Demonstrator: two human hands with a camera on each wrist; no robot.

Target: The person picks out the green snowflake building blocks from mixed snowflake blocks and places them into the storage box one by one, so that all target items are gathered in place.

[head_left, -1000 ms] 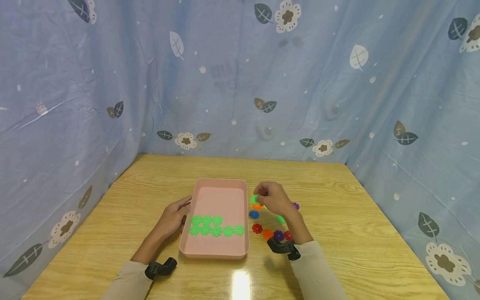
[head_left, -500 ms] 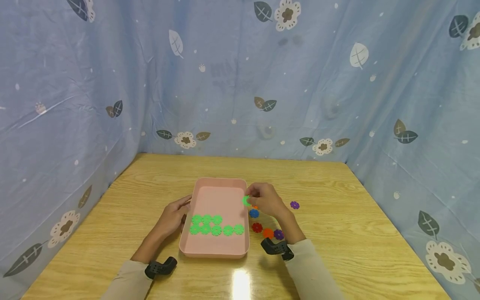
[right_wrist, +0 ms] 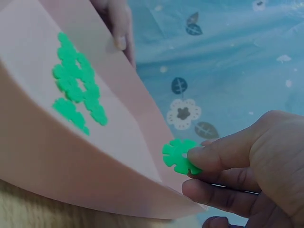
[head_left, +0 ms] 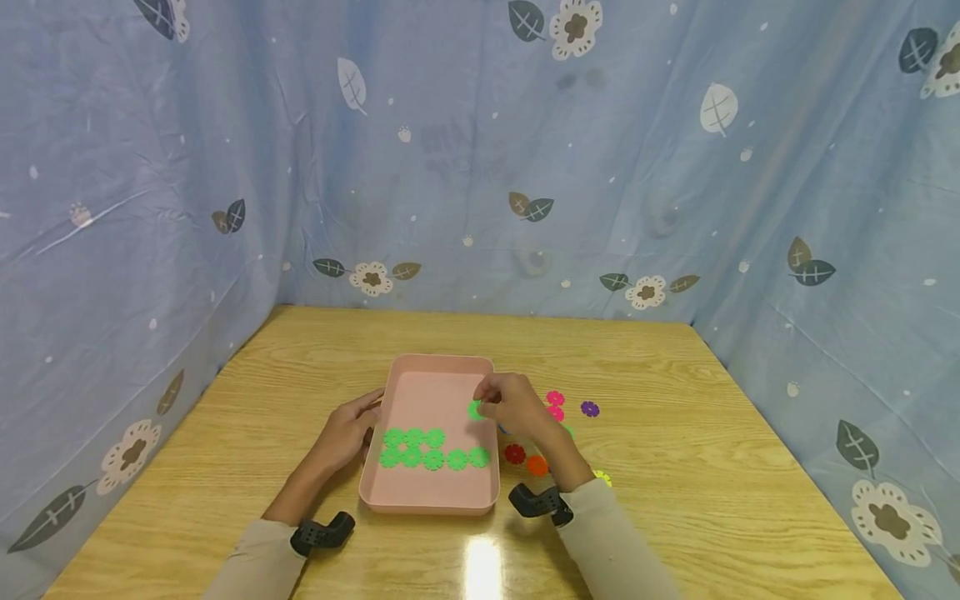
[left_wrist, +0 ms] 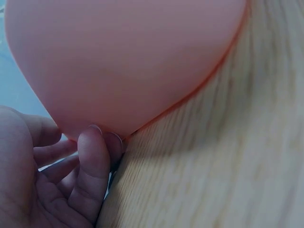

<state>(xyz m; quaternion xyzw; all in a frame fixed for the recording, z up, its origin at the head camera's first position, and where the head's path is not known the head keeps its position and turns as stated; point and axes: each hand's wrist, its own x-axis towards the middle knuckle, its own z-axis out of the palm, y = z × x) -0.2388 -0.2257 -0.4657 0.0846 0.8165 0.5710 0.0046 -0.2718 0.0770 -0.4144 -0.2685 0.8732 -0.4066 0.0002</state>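
Observation:
The pink tray (head_left: 427,507) stands on the table with several green snowflake discs (head_left: 432,459) lying flat in its near half. At its left wall, my left hand (head_left: 345,433) holds the tray, fingertips against the outer side in the left wrist view (left_wrist: 92,147). Over the tray's right side, my right hand (head_left: 513,404) pinches another green snowflake disc (right_wrist: 176,154) between thumb and fingers. In the right wrist view this disc overlaps the tray's far inner wall, apart from the discs lying inside.
Right of the tray lie loose discs: red (head_left: 514,454), orange (head_left: 537,466), pink (head_left: 555,398), purple (head_left: 590,408) and yellow (head_left: 603,477). My right forearm partly covers others. A patterned blue curtain (head_left: 465,167) surrounds the wooden table (head_left: 637,367).
My right hand has moved left with the green disc, from above the loose discs to over the tray's right side. Pink and yellow discs have come into sight. My left hand stays put.

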